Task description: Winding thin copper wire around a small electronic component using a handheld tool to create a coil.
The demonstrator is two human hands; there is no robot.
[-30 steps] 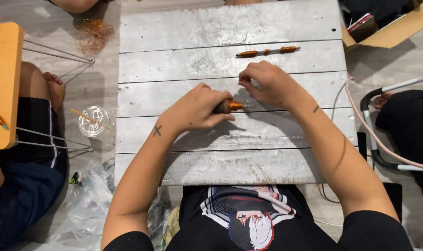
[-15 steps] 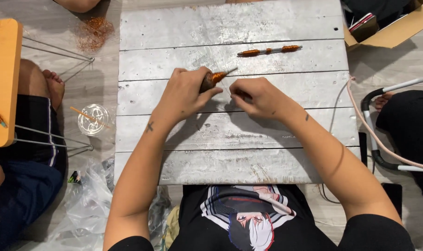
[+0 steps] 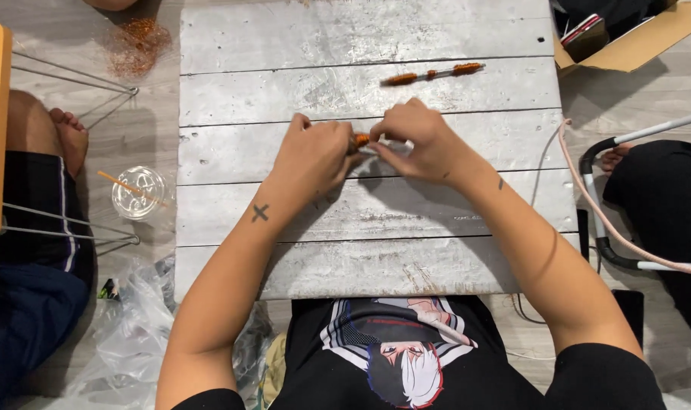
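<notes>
Two hands: both meet over the middle plank of a worn white board [image 3: 452,266], pinching the same small piece from either side
Left hand [image 3: 313,156]: fingers curled tight, closed on the orange end of the piece, knuckles up; little cross mark on the wrist
Right hand [image 3: 425,144]: fingertips pinched narrow on the pale end of the same piece, palm turned down
Piece [image 3: 363,141]: thin short stick, mostly hidden by the fingers; what shows is an orange coppery wound bit in the gap between the hands and a pale, whitish stub running under the right fingers; it sits just above the board, can't tell if it's touching
Second stick [image 3: 433,74]: lying flat on the far plank, well apart from the hands; slim rod with orange wound sections at both ends and one in the middle
Wire tangle [image 3: 138,42]: loose orange-copper clump on the floor, far left of the board
Cup [image 3: 138,192]: clear plastic, lid on, orange straw, on the floor just left of the board
Box [image 3: 634,38]: open cardboard, far right corner
Others: someone's bare foot [image 3: 70,137] and dark shorts on the left
</notes>
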